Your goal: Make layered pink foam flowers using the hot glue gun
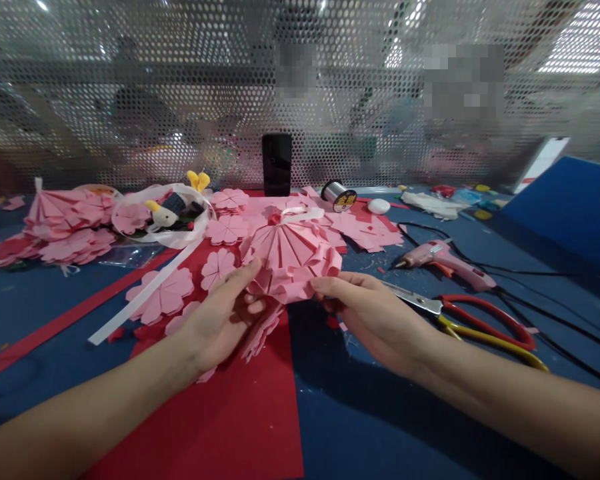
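Note:
A folded pink paper flower point(290, 250), pleated like a small umbrella and topped with a white ribbon loop point(303, 214), is held up between both hands. My left hand point(227, 310) grips its left side, thumb on top and fingers curled underneath. At the right edge, my right hand point(357, 303) pinches the rim between thumb and fingers. Just below the flower hang more pink paper petals point(261, 333), partly hidden by my left hand. Flat pink paper blossoms point(161, 293) lie to the left, on and beside a red paper sheet point(220, 427).
Red-and-yellow-handled scissors point(485, 327) and a pink glue gun point(443, 260) with black cables lie on the right. A wire spool point(339, 195), a black phone point(277, 165) and a perforated metal screen point(205, 120) stand behind. Finished pink flowers point(65, 217) are piled far left.

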### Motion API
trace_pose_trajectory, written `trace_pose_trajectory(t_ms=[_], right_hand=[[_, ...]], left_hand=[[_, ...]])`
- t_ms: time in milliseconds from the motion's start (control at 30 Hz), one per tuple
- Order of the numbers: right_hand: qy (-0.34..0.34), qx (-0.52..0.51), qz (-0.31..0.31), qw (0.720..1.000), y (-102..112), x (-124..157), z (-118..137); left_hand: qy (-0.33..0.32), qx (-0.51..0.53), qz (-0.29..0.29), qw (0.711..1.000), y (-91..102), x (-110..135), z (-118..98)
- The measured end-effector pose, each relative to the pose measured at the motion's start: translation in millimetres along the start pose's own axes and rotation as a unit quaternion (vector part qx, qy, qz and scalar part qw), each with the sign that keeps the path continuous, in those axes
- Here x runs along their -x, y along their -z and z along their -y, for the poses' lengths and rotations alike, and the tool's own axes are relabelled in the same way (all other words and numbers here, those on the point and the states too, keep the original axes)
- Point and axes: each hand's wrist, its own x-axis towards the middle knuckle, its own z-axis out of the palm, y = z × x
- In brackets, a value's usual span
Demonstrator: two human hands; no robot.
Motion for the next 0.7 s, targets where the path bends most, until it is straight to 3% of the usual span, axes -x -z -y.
trace_pose_trajectory(t_ms=[367,700], right_hand=[[-0.010,0.009,0.038,0.999,-0.1,5.1,7.2],[0.015,-0.006,0.026,1.000,0.4,1.1,-0.7]], left_hand=[[0.011,0.028,-0.004,1.000,0.2,1.7,-3.7],[0.006,0.002,-0.012,1.000,0.2,1.1,0.8]])
